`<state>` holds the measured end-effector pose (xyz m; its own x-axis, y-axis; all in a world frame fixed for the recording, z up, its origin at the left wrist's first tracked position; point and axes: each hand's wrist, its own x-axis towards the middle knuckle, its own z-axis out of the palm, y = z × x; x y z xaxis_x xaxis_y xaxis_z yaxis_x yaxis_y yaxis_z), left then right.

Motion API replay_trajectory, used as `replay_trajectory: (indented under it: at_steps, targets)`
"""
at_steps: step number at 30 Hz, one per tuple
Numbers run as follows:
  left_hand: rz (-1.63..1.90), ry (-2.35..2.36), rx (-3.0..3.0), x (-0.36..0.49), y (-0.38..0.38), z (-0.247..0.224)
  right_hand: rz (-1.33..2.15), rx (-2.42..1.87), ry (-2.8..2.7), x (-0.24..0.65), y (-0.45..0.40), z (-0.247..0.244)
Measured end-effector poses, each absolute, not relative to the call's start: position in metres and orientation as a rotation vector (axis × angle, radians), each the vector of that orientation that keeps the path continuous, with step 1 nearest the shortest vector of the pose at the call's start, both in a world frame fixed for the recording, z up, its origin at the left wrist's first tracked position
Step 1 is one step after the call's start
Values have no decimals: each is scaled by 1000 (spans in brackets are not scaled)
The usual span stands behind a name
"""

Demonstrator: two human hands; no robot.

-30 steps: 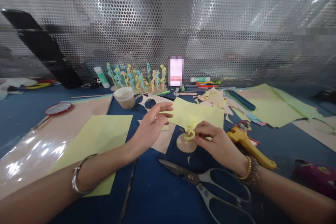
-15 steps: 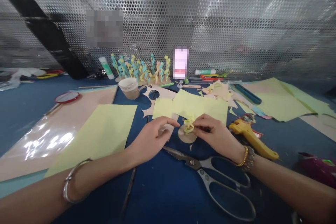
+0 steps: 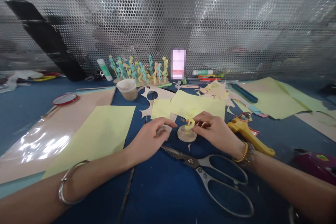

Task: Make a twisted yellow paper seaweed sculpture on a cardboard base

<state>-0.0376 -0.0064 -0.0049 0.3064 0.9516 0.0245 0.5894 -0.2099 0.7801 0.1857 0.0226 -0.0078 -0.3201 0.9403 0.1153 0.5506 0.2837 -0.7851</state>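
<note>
A yellow paper spiral (image 3: pixel 188 126) stands on a round beige disc (image 3: pixel 187 135) in the middle of the table. My right hand (image 3: pixel 214 130) pinches the spiral's right side between thumb and fingertips. To the left of the disc, my left hand (image 3: pixel 151 136) hovers with thumb and index finger apart and nothing between them. Large scissors (image 3: pixel 204 168) with grey handles lie just in front of both hands, their blades toward the left. A small paper scrap (image 3: pixel 189 146) sits between disc and scissors.
Behind the hands lie yellow paper sheets (image 3: pixel 199 103) and cut-out scraps (image 3: pixel 214 90). A yellow glue gun (image 3: pixel 249 135) is right of my right hand. A white cup (image 3: pixel 127 90), a row of twisted paper stems (image 3: pixel 139 71) and a phone (image 3: pixel 178 63) stand farther back.
The yellow spiral now stretches taller above its disc, with my right fingers still at its side. My left hand keeps nearly the same place. The view has shifted slightly.
</note>
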Motion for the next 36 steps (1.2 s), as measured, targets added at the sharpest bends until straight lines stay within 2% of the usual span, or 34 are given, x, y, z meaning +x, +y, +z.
replay_trajectory:
  at_steps: [10,16,22,36]
  targets:
    - [703,1356,1925,-39,-5,-7,874,-1282,-1989,188,21,1]
    - [723,1161,2224,-34,-7,-3,867,-1258,-2025,187,20,1]
    - [650,1098,2463,-33,-13,-2,849,-1222,-1985,185,20,-2]
    - [493,1079,2554,-37,-16,-3,899,-1259,-1996,179,16,-1]
